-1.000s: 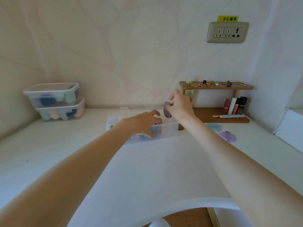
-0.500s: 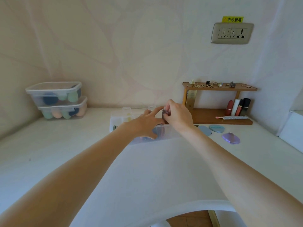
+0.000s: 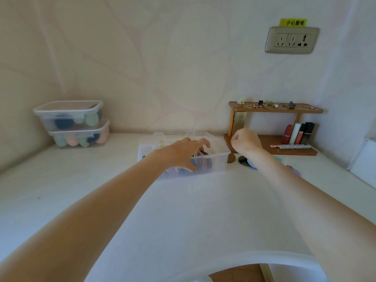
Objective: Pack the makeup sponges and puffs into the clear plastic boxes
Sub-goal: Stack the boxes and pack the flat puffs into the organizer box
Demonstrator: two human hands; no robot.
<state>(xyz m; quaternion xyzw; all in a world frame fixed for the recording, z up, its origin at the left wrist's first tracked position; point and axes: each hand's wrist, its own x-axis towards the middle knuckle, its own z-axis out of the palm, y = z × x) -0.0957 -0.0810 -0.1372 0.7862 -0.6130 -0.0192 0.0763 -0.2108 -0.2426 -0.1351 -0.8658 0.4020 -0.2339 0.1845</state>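
An open clear plastic box (image 3: 220, 159) sits mid-table with dark and pinkish puffs (image 3: 203, 162) inside. My left hand (image 3: 181, 154) grips its front wall, thumb outside and fingers over the rim. My right hand (image 3: 247, 140) hovers just right of the box, blurred, its fingers curled with nothing visible in them. Loose puffs lie on the table right of the box: a brown one (image 3: 231, 158), a dark one (image 3: 242, 160), a teal one (image 3: 278, 159), and a purple one (image 3: 296, 170) partly hidden by my right forearm.
Two closed clear boxes (image 3: 69, 112) holding egg-shaped sponges are stacked at the back left. A wooden shelf (image 3: 274, 109) with lipsticks and trinkets stands at the back right. A wall socket (image 3: 292, 40) is above it. A white object (image 3: 366, 161) sits at the right edge.
My right hand carried a dark puff down into the open box, let it go and drew away to the right. My left hand stayed on the box.
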